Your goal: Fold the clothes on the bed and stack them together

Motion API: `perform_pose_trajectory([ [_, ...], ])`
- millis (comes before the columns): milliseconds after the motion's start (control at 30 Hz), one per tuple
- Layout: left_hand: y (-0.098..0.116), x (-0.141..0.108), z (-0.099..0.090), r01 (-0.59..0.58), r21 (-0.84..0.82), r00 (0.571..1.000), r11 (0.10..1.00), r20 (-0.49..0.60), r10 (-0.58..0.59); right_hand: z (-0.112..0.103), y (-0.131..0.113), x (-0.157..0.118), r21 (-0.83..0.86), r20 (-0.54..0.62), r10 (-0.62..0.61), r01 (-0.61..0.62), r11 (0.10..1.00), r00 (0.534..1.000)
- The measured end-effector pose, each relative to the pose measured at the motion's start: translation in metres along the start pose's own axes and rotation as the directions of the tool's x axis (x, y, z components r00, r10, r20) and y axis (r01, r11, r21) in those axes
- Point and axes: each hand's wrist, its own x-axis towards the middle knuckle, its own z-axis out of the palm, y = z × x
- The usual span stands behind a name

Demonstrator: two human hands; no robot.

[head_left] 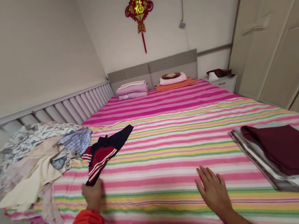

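Left hand (93, 196), fingers gripping a navy-and-red garment (102, 150) at one end, right hand (215, 191), fingers extended, over a striped sheet (168, 151)

Pale walls (112, 29), red-and-gold ornament (139, 8) above a grey headboard (156, 68), beige wardrobe (275, 35) at right

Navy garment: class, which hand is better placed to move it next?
Probably the left hand: it grips the navy garment at its near end, while the right hand is open and apart.

The left grip (93, 194) holds a navy-and-maroon garment (105, 154).
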Motion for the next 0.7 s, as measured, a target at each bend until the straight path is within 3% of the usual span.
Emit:
perform_pose_trajectory([
  [67,0.006,0.009,-0.009,0.057,0.041,0.998,0.998,0.027,-0.058,0.000,0.000,0.001,0.009,-0.002,0.006,-0.006,1.000,1.000],
  [167,0.024,-0.001,-0.002,0.011,0.042,0.993,0.999,0.114,-0.016,-0.002,-0.002,0.001,0.024,-0.014,0.007,-0.007,1.000,1.000],
  [267,0.045,-0.044,0.023,-0.122,-0.046,0.960,0.991,0.246,0.130,-0.004,-0.003,0.001,0.037,-0.015,0.010,-0.010,0.999,1.000],
  [333,0.057,-0.091,0.042,-0.206,-0.136,0.905,0.969,0.350,0.242,-0.005,-0.004,0.001,0.052,0.003,0.015,-0.015,0.999,1.000],
  [433,0.066,-0.176,0.063,-0.291,-0.268,0.773,0.918,0.500,0.391,-0.008,-0.006,0.001,0.082,0.046,0.031,-0.035,0.996,0.998],
  [533,0.065,-0.256,0.065,-0.313,-0.360,0.629,0.879,0.614,0.476,-0.016,-0.005,-0.004,0.155,0.098,0.053,-0.068,0.986,0.994],
  [633,0.058,-0.311,0.052,-0.303,-0.404,0.458,0.863,0.732,0.504,-0.022,-0.003,-0.014,0.324,0.162,0.099,-0.147,0.934,0.982],
  [700,0.052,-0.332,0.042,-0.302,-0.412,0.317,0.860,0.807,0.498,-0.024,-0.002,-0.022,0.503,0.207,0.155,-0.241,0.830,0.966],
])
